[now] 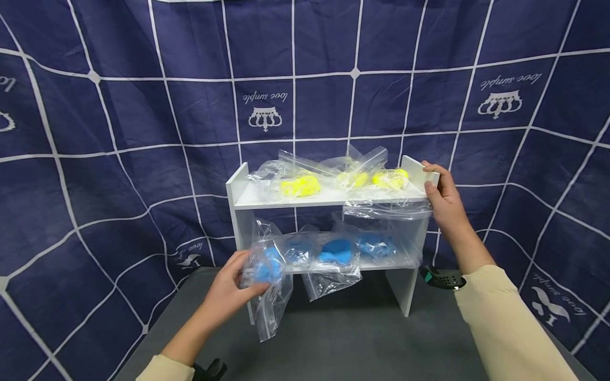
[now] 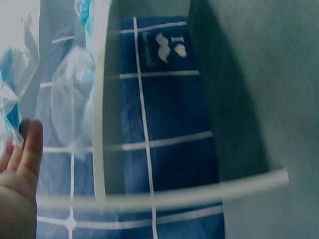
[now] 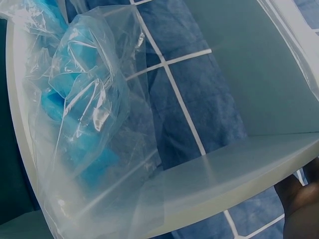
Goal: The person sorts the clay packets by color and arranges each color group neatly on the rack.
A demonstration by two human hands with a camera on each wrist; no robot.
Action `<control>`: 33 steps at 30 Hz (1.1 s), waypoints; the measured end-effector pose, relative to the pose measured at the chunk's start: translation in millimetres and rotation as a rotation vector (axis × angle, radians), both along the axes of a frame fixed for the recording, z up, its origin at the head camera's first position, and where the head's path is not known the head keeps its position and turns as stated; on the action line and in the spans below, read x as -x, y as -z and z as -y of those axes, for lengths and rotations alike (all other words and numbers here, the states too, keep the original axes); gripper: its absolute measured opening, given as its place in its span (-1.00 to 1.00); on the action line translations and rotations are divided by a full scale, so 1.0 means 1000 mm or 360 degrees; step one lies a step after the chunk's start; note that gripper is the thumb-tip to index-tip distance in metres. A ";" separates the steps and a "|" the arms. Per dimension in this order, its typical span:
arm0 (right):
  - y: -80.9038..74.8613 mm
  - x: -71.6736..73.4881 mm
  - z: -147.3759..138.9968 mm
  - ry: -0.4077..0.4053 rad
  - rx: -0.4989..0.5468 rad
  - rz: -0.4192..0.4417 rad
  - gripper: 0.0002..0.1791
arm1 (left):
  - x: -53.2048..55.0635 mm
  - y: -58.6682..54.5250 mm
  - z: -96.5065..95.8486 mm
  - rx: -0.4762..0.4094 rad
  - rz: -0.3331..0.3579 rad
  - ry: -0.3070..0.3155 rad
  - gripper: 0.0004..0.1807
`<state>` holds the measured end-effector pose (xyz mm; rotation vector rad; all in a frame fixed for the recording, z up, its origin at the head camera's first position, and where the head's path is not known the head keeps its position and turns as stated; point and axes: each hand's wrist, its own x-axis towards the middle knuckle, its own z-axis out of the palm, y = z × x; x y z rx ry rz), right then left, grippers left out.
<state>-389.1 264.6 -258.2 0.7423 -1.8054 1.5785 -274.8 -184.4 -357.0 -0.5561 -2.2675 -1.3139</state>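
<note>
On the left, my left hand (image 1: 229,288) holds a clear zip bag (image 1: 269,264) with something blue inside, thumb in front and fingers at its left side. This bag is at the left end of the lower board, its loose end hanging down. In the left wrist view the fingers (image 2: 31,154) reach up to the crinkled plastic. My right hand (image 1: 445,198) grips the upper right side panel of the white shelf (image 1: 238,182), thumb on the front edge. More bags of blue stuff (image 1: 335,251) lie along the lower board.
Clear bags with yellow contents (image 1: 300,186) lie on the top board. One empty-looking bag flap (image 1: 386,210) hangs over its front edge at right. The shelf stands on a dark grey table (image 1: 343,338), with a navy checked cloth (image 1: 324,111) behind and at both sides.
</note>
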 end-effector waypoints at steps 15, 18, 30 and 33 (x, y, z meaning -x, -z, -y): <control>0.000 0.001 0.000 -0.0027 0.0021 0.0008 -0.66 | 0.059 -0.031 -0.046 0.0286 0.0331 -0.0611 -0.14; 0.000 0.001 0.000 -0.0025 0.0015 0.0011 -0.66 | 0.066 -0.026 -0.048 0.0377 0.0426 -0.0660 -0.18; 0.000 0.001 0.000 0.0006 -0.0028 0.0009 -0.64 | 0.067 -0.023 -0.057 0.0436 0.0518 -0.0716 0.03; 0.000 0.001 0.000 0.0017 -0.0029 0.0009 -0.65 | 0.065 -0.023 -0.057 0.0378 0.0529 -0.0696 0.12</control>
